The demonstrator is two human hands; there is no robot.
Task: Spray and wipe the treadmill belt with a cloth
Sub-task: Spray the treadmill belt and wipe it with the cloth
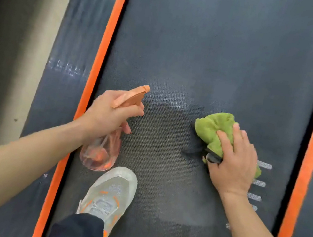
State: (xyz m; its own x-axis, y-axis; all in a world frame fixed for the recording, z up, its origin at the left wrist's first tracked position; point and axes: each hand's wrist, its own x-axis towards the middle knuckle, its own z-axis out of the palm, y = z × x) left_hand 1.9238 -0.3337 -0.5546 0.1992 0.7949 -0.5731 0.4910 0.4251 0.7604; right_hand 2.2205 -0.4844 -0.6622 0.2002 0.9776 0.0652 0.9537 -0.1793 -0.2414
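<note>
**Q:** Which step of the cleaning is in hand?

**A:** It looks like wiping, just after a spray. A darker, damp-looking patch [163, 123] lies on the treadmill belt [222, 57] between the two hands.

**Q:** What do the hands hold?

**A:** The left hand [109, 115] has its grip closed around the neck of a spray bottle [101, 150], a finger at the trigger. The bottle hangs above the belt's left edge. The right hand [234, 163] lies flat, fingers spread, pressing a bunched cloth [214, 131] onto the belt's right half. Something small and black shows under the cloth; I cannot tell what.

**Q:** Describe the materials.

**A:** The belt is dark grey with a fine dotted weave, edged by bright orange strips [106, 38]. The cloth is lime green and fluffy. The bottle is clear, rounded plastic with an orange nozzle [132, 96]. A pale mesh shoe [111, 191] stands on the belt.

**Q:** What comes next?

**A:** Probably sweeping the cloth leftwards across the damp patch with steady downward pressure.
</note>
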